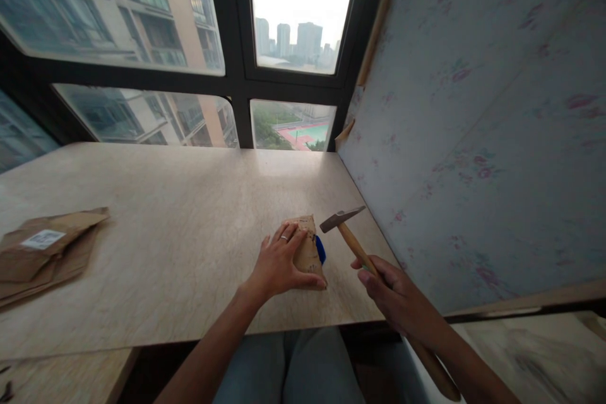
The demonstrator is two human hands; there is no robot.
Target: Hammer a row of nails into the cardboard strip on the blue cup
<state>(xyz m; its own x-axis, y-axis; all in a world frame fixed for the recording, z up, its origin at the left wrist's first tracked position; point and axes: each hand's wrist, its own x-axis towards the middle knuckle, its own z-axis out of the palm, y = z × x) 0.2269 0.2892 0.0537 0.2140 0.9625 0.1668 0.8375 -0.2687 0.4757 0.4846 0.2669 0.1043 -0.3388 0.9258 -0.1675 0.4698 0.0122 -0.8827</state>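
Observation:
My left hand [283, 259], with a ring on one finger, lies over a small brown paper or cardboard packet [308, 257] on the countertop. Its fingers reach across the top and its thumb runs along the near edge, holding the packet against the surface. From the packet's right side pokes a blue piece [320, 250]; what it belongs to is hidden. Wrapped round the wooden handle of a hammer [353, 238] is my right hand [389, 287]. The hammer's metal head hangs just right of the packet, apart from it.
Flattened brown paper packaging [52, 249] with a white label lies on the left of the stone-patterned countertop [180, 214]. A flowered wall [454, 158] borders the right side, and dark-framed windows [239, 76] stand at the back. My knees are below the front edge.

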